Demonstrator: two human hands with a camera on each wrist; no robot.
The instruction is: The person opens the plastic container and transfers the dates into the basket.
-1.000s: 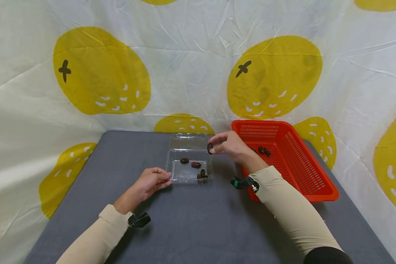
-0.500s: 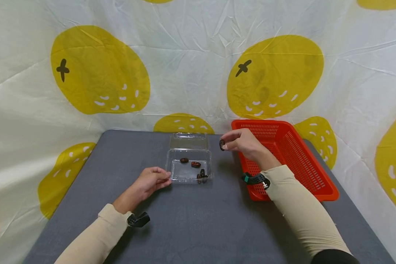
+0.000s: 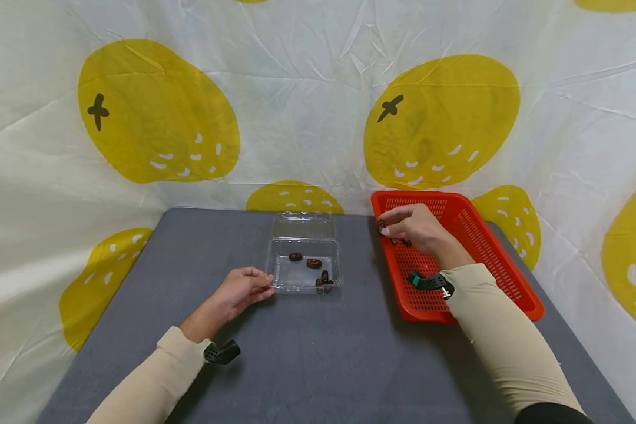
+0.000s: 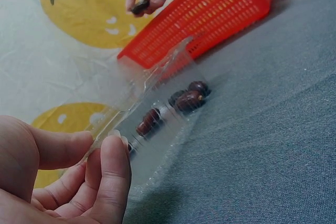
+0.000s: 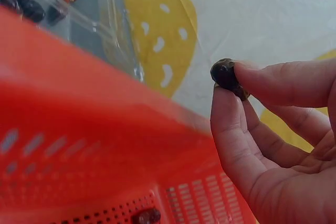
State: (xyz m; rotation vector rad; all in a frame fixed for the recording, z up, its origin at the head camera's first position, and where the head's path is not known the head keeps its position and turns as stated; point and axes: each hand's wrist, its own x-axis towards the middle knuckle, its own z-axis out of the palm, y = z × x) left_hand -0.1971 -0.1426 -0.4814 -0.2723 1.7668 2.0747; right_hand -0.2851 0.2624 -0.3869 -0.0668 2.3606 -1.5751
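Note:
My left hand pinches the near left edge of a clear plastic clamshell box, whose lid is folded back. Several dark brown dates lie inside, some clustered at the box's front right corner. Between the thumb and fingertips of my right hand is a single dark date, held up over the left rim of a red plastic basket. A few more dates show on the basket floor beneath that hand, partly hidden by it.
The grey table carries both containers, with the basket to the right of the box and a strip of tabletop between them. Behind stands a white cloth printed with yellow fruit. Both wrists wear dark straps.
My right hand has carried the date rightward, away from beside the box to over the basket's left side. The left hand stays at the box's edge.

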